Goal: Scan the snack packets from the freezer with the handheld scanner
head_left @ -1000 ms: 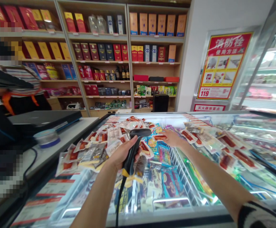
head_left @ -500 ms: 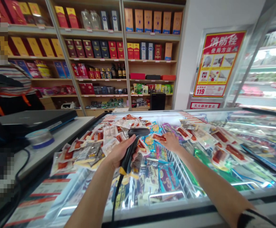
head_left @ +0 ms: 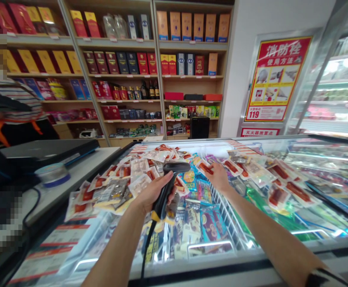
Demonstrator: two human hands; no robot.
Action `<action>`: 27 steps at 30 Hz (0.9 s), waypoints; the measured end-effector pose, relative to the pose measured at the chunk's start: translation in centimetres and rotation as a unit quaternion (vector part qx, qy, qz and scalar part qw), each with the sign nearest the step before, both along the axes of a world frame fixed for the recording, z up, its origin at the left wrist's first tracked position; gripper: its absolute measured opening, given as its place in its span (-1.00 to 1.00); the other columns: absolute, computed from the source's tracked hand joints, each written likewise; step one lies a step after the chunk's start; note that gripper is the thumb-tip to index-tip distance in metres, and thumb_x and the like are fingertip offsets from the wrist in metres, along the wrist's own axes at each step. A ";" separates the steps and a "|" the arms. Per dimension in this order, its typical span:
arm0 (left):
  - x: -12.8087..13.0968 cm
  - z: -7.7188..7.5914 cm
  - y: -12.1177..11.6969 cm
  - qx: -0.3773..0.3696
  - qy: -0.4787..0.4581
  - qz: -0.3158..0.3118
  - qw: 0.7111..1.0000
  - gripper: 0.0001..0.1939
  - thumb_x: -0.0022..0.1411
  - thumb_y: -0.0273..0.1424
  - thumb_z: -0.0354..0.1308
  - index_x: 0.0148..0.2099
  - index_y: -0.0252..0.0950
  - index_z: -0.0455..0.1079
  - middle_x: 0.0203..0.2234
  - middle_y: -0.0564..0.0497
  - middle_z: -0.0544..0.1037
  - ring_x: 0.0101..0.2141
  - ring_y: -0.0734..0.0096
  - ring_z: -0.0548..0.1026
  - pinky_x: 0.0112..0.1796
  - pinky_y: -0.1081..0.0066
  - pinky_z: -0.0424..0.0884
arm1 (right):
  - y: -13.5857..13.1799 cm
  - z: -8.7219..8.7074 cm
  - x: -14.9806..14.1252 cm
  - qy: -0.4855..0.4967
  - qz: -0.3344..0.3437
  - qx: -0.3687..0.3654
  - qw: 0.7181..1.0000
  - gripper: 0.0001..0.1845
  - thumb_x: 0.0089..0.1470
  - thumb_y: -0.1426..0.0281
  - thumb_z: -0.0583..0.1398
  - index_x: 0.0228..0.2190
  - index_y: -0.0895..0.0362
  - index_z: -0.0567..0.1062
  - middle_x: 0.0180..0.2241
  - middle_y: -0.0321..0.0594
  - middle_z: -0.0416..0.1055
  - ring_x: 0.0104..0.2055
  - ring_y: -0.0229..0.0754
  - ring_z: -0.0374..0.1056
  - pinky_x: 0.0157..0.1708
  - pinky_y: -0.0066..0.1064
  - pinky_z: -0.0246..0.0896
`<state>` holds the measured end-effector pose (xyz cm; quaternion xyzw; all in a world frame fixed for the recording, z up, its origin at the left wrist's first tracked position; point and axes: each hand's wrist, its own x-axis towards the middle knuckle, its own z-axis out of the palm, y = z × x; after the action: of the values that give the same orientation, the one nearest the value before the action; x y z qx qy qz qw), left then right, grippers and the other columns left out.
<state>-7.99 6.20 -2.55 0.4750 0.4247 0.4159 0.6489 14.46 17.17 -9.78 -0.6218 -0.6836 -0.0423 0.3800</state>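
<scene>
My left hand (head_left: 154, 193) is wrapped round the handle of a black barcode scanner (head_left: 175, 166), whose cord hangs down toward the bottom edge. To its right, my right hand (head_left: 220, 177) grips a vacuum-packed sausage (head_left: 205, 166) in clear plastic, held level with the scanner head. Packs of sausages and snacks (head_left: 116, 187) are heaped on the freezer's glass left of the scanner. More sausage packs (head_left: 278, 173) lie on the glass to the right of my right hand. Below the hands, ice cream packets (head_left: 211, 221) show inside the freezer.
A white wire divider (head_left: 224, 211) runs through the chest freezer. At left stands a counter (head_left: 81, 171) with a roll of tape (head_left: 52, 174) on it. Behind it is a person in a striped top (head_left: 24, 99). Shelves of boxed bottles (head_left: 120, 63) line the back wall.
My right hand has turned slightly with the sausage pack, which now sits a little higher and farther right, tilted more. The scanner stays nearly in place.
</scene>
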 end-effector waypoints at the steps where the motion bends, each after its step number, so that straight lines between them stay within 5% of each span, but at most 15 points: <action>1: 0.0 0.0 0.0 0.002 0.001 0.001 1.000 -0.66 -0.01 -0.12 -0.01 -0.44 -0.35 0.20 -0.63 0.04 0.35 -0.70 0.60 0.27 -0.70 0.56 0.20 | -0.1 0.2 0.0 0.001 -0.003 0.004 1.000 -0.80 -0.17 0.33 0.08 -0.42 0.16 0.31 -0.37 -0.18 0.25 -0.29 -0.20 0.19 -0.30 -0.43 0.07; 7: 0.1 0.1 -0.3 0.006 -0.008 -0.006 1.000 -0.66 0.01 -0.13 -0.01 -0.44 -0.36 0.20 -0.64 0.05 0.34 -0.71 0.61 0.27 -0.70 0.56 0.19 | -0.4 0.8 -0.1 -0.031 -0.028 -0.003 0.999 -0.77 -0.13 0.32 0.07 -0.36 0.16 0.31 -0.31 -0.16 0.24 -0.26 -0.20 0.19 -0.31 -0.44 0.07; 14: -2.0 0.7 -0.1 0.009 -0.074 0.006 0.997 -0.69 0.03 -0.18 -0.01 -0.37 -0.37 0.24 -0.65 0.07 0.33 -0.71 0.61 0.28 -0.70 0.56 0.22 | 0.1 0.6 5.1 -0.139 -0.169 -0.063 0.974 -0.72 -0.08 0.34 0.04 -0.30 0.22 0.37 -0.28 -0.01 0.23 -0.22 -0.07 0.20 -0.32 -0.31 0.04; 18: -2.5 1.1 -0.2 0.014 -0.074 0.024 0.997 -0.69 0.03 -0.18 -0.01 -0.38 -0.37 0.23 -0.67 0.08 0.32 -0.72 0.60 0.28 -0.70 0.55 0.23 | -0.3 1.7 6.5 -0.131 -0.245 -0.019 0.960 -0.68 -0.10 0.34 0.06 -0.28 0.24 0.38 -0.17 0.09 0.19 -0.09 0.08 0.07 -0.21 -0.14 -0.08; 21: -2.5 1.2 -0.3 0.015 -0.066 0.030 0.997 -0.69 0.03 -0.17 -0.01 -0.40 -0.36 0.22 -0.66 0.07 0.33 -0.72 0.61 0.28 -0.71 0.56 0.23 | -1.3 2.7 3.2 -0.117 -0.165 -0.002 0.979 -0.65 -0.06 0.30 0.02 -0.21 0.16 0.35 -0.13 -0.01 0.20 -0.09 0.01 0.07 -0.18 -0.18 -0.09; 25: -2.6 1.1 -0.1 0.017 -0.060 0.027 0.998 -0.69 0.03 -0.16 -0.02 -0.41 -0.36 0.22 -0.65 0.08 0.33 -0.71 0.61 0.28 -0.70 0.57 0.22 | -3.0 2.8 -4.4 -0.109 0.063 -0.093 0.988 -0.62 -0.06 0.15 -0.02 -0.23 0.05 0.35 -0.26 -0.20 0.33 -0.19 -0.16 0.20 -0.23 -0.34 0.00; 27: -2.6 0.9 -0.1 0.012 -0.059 0.026 0.998 -0.68 0.03 -0.16 -0.02 -0.42 -0.36 0.22 -0.64 0.07 0.33 -0.71 0.62 0.27 -0.70 0.57 0.21 | -3.7 2.4 -7.4 -0.113 0.111 -0.131 0.979 -0.55 -0.12 0.05 -0.01 -0.25 0.03 0.35 -0.27 -0.21 0.34 -0.21 -0.15 0.22 -0.28 -0.34 0.03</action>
<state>-10.59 6.11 -1.65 0.4468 0.3928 0.4647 0.6559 7.03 13.45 -7.38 -0.5776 -0.7865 0.0200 0.2176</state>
